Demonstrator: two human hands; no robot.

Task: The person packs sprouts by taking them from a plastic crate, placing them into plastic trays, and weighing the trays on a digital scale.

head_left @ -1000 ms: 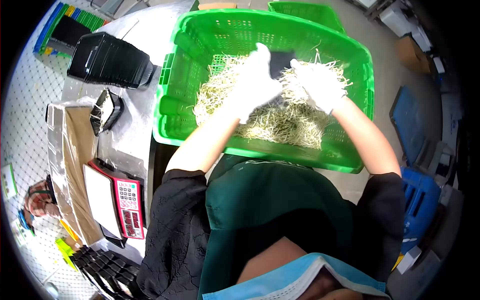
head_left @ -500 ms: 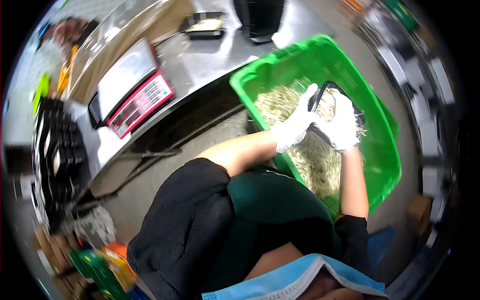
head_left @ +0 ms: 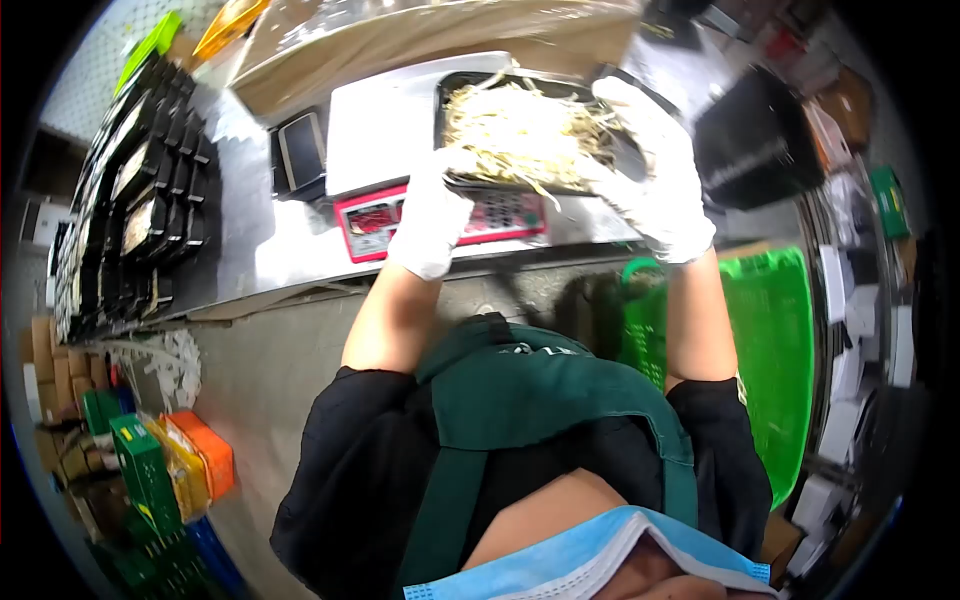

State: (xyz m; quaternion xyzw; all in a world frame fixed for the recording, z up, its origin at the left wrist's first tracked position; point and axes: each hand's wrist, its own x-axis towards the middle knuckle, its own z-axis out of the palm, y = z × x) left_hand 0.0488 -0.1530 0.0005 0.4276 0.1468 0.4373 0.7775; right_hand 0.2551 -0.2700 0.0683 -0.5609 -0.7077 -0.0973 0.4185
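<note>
A black plastic tray point(head_left: 440, 105) heaped with pale bean sprouts point(head_left: 525, 130) is over the right part of a scale. My left hand point(head_left: 432, 222), in a white glove, grips the tray's near left corner; its fingertips are partly hidden. At the tray's right end is my gloved right hand point(head_left: 665, 175), thumb and fingers around that end and close to the sprouts. The scale has a white plate point(head_left: 375, 125) and a red front panel point(head_left: 370, 220) with buttons, partly covered by my left hand. Whether the tray rests on the plate I cannot tell.
Stacked black trays point(head_left: 150, 200) stand at the table's left. A small black tray point(head_left: 298, 155) lies left of the scale, and a black container point(head_left: 757, 140) stands to the right. Below the table edge is a green crate point(head_left: 765, 350). A plastic-lined carton point(head_left: 330, 50) sits behind.
My hands have moved from over the green crate up to the scale, bringing the sprout-filled tray along. The view has turned left toward the table.
</note>
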